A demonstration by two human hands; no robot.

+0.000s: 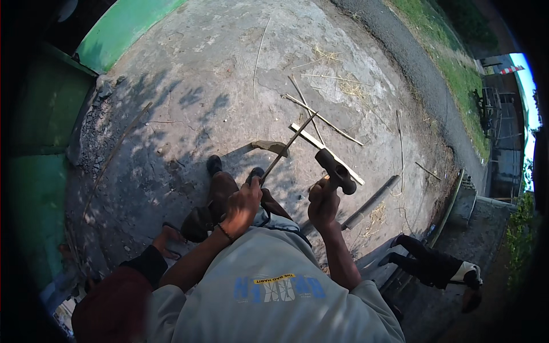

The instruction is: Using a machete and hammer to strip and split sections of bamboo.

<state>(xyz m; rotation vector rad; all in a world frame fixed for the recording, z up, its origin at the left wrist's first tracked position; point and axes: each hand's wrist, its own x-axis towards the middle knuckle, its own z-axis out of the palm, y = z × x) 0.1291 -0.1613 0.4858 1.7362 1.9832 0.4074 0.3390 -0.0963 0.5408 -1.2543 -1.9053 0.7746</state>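
My left hand [245,203] is closed around the lower end of a slim dark brown rod [287,146], which slants up and away to the right and narrows to a tip; I cannot tell whether it is wood or metal. My right hand [323,201] makes a fist round the handle of a hammer [335,170], its dark, heavy head upright above my knuckles, near the rod but apart from it. So each grip is narrow and full. A dark band [225,232] circles my left wrist.

Beyond, on the rough grey ground [189,68], lie a pale wooden strip [307,137], a thin light stick [337,127] crossing another, and scattered straw [351,87]. A thick dark pole [373,201] lies just right of my right hand. One person [111,308] in dark red is close on my left; another person [426,266] is farther off, right.
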